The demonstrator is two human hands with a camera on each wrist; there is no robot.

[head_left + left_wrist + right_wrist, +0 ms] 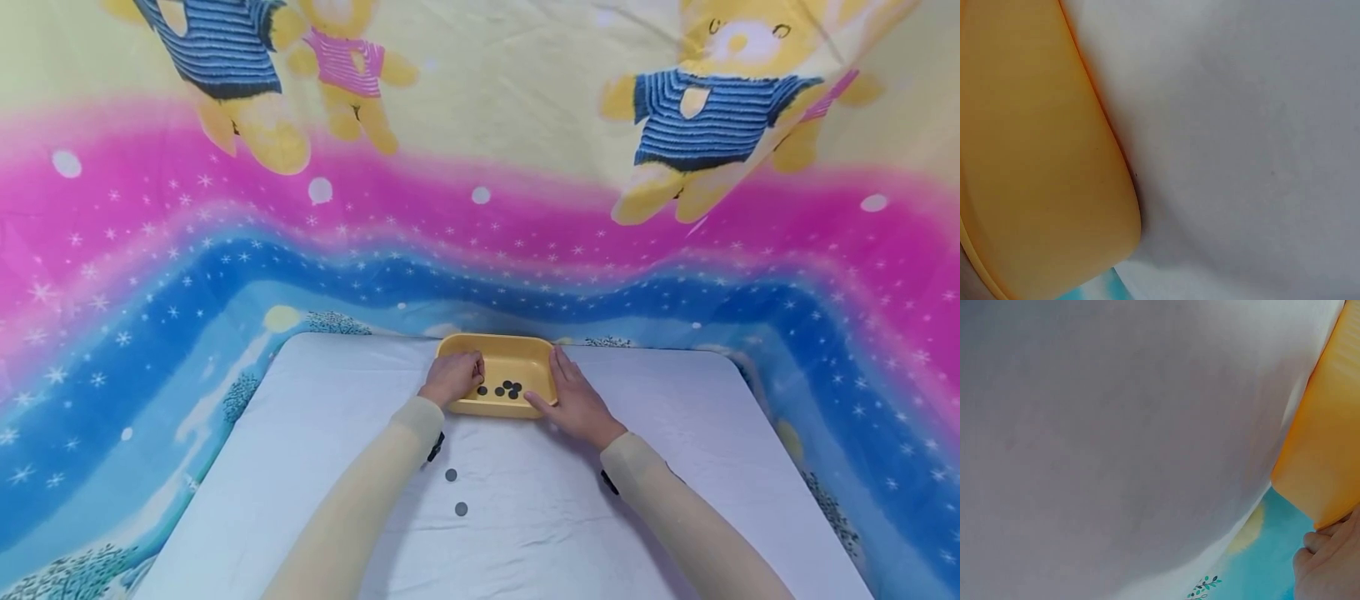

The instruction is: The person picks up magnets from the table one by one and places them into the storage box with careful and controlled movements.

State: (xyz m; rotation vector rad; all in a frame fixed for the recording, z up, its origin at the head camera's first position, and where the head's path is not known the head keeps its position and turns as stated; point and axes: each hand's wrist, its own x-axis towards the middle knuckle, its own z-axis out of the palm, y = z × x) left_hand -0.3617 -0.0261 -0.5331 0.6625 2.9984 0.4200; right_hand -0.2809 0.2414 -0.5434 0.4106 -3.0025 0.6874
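Observation:
A yellow plastic tray stands at the far edge of the white table, with several small dark round discs on its floor. My left hand reaches over the tray's left side, fingers bent down inside; whether a disc is between the fingertips is hidden. At the right end, my right hand holds the tray, fingers along the outside and thumb over the rim near the front corner. Two grey discs, a nearer disc and a farther disc, lie on the table in front of the tray.
A white cloth covers the table. Behind and beside it hangs a patterned curtain with bears and stars, close to the tray's back side. Both forearms, in light sleeves with black wrist straps, reach in from the front.

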